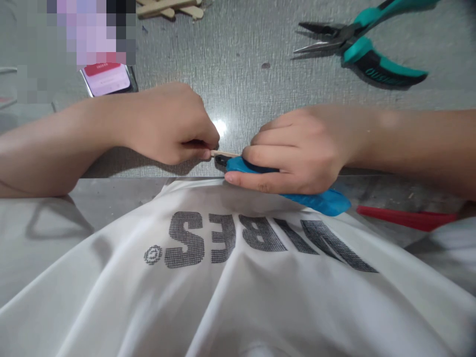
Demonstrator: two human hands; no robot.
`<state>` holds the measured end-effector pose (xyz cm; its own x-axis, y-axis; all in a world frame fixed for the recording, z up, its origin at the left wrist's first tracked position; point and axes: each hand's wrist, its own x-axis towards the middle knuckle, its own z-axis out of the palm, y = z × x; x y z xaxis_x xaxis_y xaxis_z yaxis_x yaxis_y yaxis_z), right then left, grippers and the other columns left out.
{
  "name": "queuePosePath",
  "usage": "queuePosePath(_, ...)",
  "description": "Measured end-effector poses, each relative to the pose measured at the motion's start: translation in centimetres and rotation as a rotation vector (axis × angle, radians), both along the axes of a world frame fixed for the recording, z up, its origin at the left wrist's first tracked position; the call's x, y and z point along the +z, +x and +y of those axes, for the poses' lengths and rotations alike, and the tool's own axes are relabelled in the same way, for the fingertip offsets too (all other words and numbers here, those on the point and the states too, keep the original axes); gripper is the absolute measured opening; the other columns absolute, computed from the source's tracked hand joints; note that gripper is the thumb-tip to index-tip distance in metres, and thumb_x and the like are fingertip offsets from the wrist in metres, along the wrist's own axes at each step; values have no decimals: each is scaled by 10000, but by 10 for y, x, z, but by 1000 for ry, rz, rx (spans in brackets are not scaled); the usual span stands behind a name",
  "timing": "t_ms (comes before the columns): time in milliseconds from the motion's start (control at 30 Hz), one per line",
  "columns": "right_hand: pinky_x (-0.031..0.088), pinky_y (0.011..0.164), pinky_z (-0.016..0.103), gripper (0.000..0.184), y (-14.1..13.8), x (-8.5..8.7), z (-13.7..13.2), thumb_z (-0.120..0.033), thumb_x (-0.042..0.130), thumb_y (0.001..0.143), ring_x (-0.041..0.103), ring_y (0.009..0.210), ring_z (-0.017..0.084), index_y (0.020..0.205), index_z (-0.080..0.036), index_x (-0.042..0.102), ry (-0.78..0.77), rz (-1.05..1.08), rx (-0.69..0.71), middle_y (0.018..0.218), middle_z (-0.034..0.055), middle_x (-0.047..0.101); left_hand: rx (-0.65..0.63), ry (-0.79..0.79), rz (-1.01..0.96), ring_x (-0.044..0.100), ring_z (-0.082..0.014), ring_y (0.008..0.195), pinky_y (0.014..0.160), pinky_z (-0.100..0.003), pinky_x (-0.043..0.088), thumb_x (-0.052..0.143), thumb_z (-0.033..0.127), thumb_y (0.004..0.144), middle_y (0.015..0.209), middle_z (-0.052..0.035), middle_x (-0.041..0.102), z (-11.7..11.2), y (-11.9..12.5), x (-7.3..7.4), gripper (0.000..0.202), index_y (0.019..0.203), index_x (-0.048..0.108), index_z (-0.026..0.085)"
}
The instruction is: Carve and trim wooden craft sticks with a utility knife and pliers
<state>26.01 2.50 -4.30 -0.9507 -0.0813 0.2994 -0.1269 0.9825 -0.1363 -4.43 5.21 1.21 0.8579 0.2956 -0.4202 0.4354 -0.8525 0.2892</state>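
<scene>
A thin wooden craft stick spans the gap between my two hands near the table's front edge. Its left end is pinched in the closed fingers of my left hand. My right hand is wrapped round a blue-handled tool with a small dark head, which lies right against the stick. Whether the tool's head grips the stick, and its exact kind, I cannot tell, because my fingers cover much of it. The stick's right end is hidden by the right fingers.
Teal-and-black long-nose pliers lie with jaws apart at the back right. Several craft sticks sit at the back. A phone with a lit screen is behind my left wrist. Below the table edge, a red object shows at right.
</scene>
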Motion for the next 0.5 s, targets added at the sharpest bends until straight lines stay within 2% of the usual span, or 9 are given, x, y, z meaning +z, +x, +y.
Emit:
queuePosePath(100,715,962,291,778,-3,2,0,-432,135,1344,830,1105,112,1421,-206,875,-58,-62,-21,1059,-31,853,-3,-16,-6,719,-164,765,823,-311,479,390,517,1157,670,33,628,0,1,0,563,910,811,236)
queuePosePath(233,710,865,284,718,-6,5,0,-354,171,1334,813,953,99,1455,-215,865,-68,-61,-6,925,-42,798,1,-6,-20,503,-142,601,705,-335,304,441,461,1064,654,28,615,-2,3,2,472,836,799,255)
queuePosePath(300,705,856,275,733,-6,5,1,-368,152,1333,810,941,93,1467,-213,856,-65,-76,2,936,-44,797,2,-5,-36,422,-142,568,682,-348,241,459,455,1031,654,31,618,-3,3,2,445,813,798,265)
queuePosePath(367,703,876,270,755,-5,4,2,-387,124,1336,813,980,90,1493,-219,843,-35,-118,7,1007,-39,822,1,-7,-34,445,-144,587,700,-344,291,467,453,1052,673,35,629,-3,3,1,445,826,802,266)
queuePosePath(500,724,929,326,715,-2,2,2,-348,133,1343,815,1039,113,1577,-245,801,69,-134,29,1072,-22,840,-2,-7,-7,578,-158,702,837,-343,434,468,427,1111,697,23,630,-2,2,1,454,872,808,244)
